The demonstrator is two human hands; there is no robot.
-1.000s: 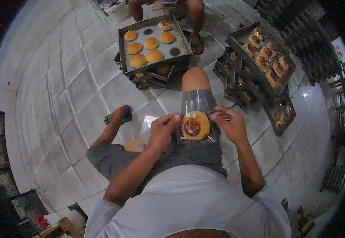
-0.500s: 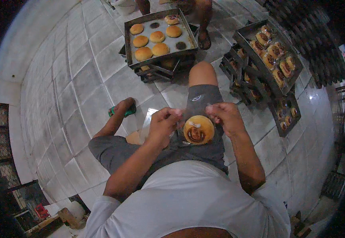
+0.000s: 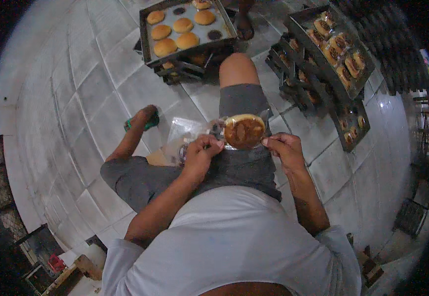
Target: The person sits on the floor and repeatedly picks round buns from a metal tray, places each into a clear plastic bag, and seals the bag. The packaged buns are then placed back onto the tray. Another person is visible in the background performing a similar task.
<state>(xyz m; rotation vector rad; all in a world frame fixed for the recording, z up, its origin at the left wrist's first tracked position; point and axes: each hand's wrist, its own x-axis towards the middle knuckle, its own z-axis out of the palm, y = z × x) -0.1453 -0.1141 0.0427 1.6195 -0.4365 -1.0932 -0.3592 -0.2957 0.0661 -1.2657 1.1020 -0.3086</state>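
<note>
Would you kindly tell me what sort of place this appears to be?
Probably a bakery workspace: a tray of plain buns, another tray of bagged buns, and a bagged bun between the left hand and right hand.

On my feed, clear plastic gleams over the wrapped bun (image 3: 244, 131) — creased and glossy. Shorts (image 3: 236, 167) and shirt (image 3: 234, 227) look like matt cloth; the baking tray (image 3: 192, 51) reads as dull, dark metal — the floor tiles (image 3: 91, 84) carry a faint sheen.
</note>
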